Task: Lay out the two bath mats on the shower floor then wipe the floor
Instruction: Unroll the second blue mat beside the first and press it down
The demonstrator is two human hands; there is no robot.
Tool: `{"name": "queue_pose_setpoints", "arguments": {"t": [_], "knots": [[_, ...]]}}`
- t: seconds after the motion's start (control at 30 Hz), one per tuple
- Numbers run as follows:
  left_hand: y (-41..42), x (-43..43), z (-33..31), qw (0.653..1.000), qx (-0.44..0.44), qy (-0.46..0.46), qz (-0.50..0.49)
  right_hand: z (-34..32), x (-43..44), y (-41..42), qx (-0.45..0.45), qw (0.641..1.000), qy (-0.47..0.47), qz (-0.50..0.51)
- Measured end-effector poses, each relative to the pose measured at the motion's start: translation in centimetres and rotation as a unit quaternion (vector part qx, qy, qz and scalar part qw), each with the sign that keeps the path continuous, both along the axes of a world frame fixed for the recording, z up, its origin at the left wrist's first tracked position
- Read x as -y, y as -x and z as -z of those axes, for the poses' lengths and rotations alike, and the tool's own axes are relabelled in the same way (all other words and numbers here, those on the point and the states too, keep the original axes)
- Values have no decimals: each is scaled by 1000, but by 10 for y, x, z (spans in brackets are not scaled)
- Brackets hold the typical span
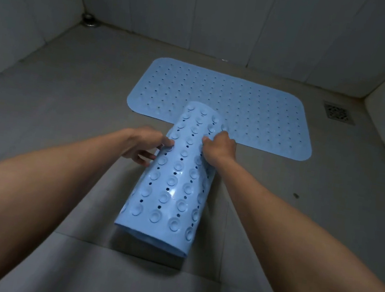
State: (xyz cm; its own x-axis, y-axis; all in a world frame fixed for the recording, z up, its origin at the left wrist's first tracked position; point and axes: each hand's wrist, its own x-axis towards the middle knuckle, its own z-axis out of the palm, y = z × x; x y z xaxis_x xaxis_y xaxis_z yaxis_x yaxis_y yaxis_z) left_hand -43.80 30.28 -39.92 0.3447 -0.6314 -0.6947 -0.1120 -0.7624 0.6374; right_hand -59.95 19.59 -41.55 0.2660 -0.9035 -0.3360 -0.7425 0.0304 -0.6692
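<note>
While one pale blue mat (227, 101) lies flat on the tiled shower floor (70, 94), a second mat (176, 180) of the same blue is curled into a loose roll on the floor just in front of it, its far end reaching over the flat mat's near edge. The flat mat is a rounded rectangle dotted with rows of small holes. The rolled mat shows its underside, covered in rows of round suction cups with small dark holes between them, and light glints off the cups near its middle. The left hand (145, 145) is at the roll's left edge, thumb pressed on top and fingers curled beneath, so it pinches that edge. The right hand (219, 147) rests on the upper right of the roll with fingers bent over the surface of cups; whether they grip an edge or only press down cannot be told, since the fingertips are hidden against the mat. Beyond the flat mat, a round metal fitting (88, 20) sits in the far left corner where the floor meets the wall, and a square drain grate (338, 113) lies to the flat mat's right. The inside of the roll is hidden, its near end shows only a dark shadowed edge, and both forearms are cut off by the bottom of the view. The room is dim.
</note>
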Motion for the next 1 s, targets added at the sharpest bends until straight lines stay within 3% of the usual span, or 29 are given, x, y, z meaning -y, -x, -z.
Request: {"name": "queue_pose_setpoints", "arguments": {"t": [0.3, 0.43, 0.5, 0.67, 0.87, 1.0], "knots": [[19, 0, 4, 995, -12, 94, -16, -2, -20, 19, -47, 996, -34, -62], [27, -5, 18, 990, 47, 128, -18, 0, -15, 29, -61, 996, -31, -63], [25, -9, 34, 982, 131, 135, 0, -2, -17, 32, -66, 996, -11, -62], [22, -25, 61, 921, 332, 140, 150, -3, -18, 46, -88, 994, 24, -64], [22, -38, 78, 849, 409, 109, 316, -8, -21, 58, -100, 994, -1, -45], [30, -49, 95, 809, 452, 106, 361, -4, -31, 58, -118, 991, -15, -58]]}}
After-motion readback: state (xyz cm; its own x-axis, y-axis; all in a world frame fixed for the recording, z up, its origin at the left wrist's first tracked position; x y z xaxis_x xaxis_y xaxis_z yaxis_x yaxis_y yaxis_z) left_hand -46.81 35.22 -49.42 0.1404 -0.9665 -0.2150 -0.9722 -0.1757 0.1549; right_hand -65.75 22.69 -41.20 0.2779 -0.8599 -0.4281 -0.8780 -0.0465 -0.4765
